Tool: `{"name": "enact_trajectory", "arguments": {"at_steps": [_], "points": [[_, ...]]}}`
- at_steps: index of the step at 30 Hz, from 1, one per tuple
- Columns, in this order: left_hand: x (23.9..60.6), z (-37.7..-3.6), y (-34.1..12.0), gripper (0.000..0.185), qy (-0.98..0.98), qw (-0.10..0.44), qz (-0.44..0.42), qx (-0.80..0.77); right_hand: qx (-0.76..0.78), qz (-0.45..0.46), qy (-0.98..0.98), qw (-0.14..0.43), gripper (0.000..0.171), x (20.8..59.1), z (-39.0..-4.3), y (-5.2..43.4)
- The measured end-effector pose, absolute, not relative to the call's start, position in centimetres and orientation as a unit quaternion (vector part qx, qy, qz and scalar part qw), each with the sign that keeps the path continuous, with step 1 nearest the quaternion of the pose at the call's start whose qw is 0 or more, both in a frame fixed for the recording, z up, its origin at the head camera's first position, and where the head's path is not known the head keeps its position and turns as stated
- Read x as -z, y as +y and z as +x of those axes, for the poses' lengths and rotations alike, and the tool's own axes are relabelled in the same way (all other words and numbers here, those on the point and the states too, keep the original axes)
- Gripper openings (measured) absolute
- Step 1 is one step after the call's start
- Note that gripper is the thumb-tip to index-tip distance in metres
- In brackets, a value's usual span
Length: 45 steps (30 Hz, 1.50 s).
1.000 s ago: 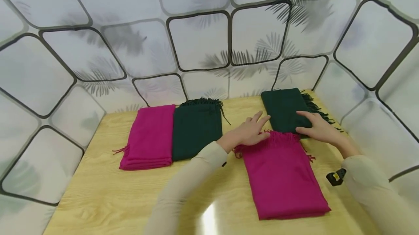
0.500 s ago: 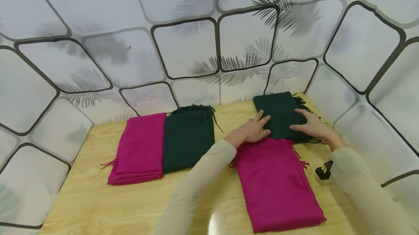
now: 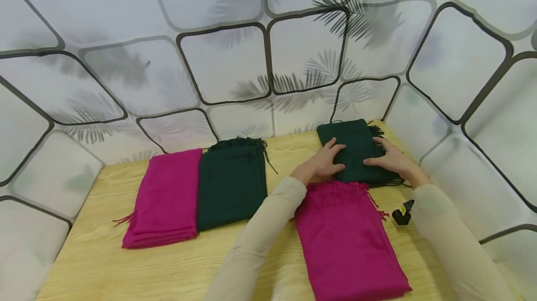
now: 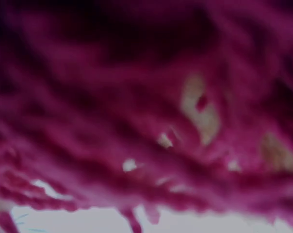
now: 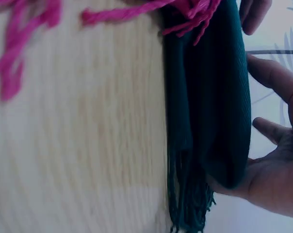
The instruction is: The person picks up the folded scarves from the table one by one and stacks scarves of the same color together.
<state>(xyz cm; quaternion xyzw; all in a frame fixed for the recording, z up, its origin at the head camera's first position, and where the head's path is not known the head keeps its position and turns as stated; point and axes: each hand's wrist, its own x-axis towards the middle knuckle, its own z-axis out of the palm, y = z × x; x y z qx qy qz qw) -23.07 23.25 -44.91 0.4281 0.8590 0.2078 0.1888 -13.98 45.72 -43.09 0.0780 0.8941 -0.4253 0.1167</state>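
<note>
A folded dark green fringed scarf (image 3: 356,149) lies at the back right of the table. My left hand (image 3: 323,160) rests at its left side, fingers spread over its edge. My right hand (image 3: 392,157) is on its right side, thumb and fingers apart. In the right wrist view that hand (image 5: 277,150) lies along the scarf's folded edge (image 5: 224,107). A folded magenta scarf (image 3: 348,240) lies in front, its fringe towards the green one. Magenta fringe (image 4: 112,121) fills the left wrist view and hides the left hand there.
On the left, another folded magenta scarf (image 3: 165,198) lies against a second folded dark green scarf (image 3: 232,184). Patterned fabric walls (image 3: 226,63) stand behind and beside the wooden table (image 3: 126,273). A small black device (image 3: 403,212) is at the right sleeve.
The head view has swung to the right, so the scarves appear further left. Both hands have come slightly closer together over the back green scarf, the right one reaching further onto it.
</note>
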Motion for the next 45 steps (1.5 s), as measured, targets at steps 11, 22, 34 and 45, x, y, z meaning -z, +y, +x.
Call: {"name": "enact_trajectory", "arguments": {"at_steps": [11, 22, 34, 45], "points": [[45.5, -23.8, 23.8, 0.067, 0.814, 0.219, 0.462, -0.275, 0.532, 0.066, 0.831, 0.148, 0.105, 44.8, -15.6, 46.1], [44.9, -23.5, 23.3, 0.063, 0.842, 0.214, 0.438, -0.231, 0.468, 0.055, 0.869, 0.148, 0.098, 44.4, -16.6, 44.3], [44.8, -23.3, 21.5, 0.063, 0.85, 0.221, 0.431, -0.206, 0.448, 0.04, 0.877, 0.169, 0.097, 44.3, -17.2, 42.0], [44.8, -23.3, 20.4, 0.063, 0.856, 0.223, 0.422, -0.198, 0.406, 0.029, 0.897, 0.172, 0.097, 44.0, -17.8, 40.5]]}}
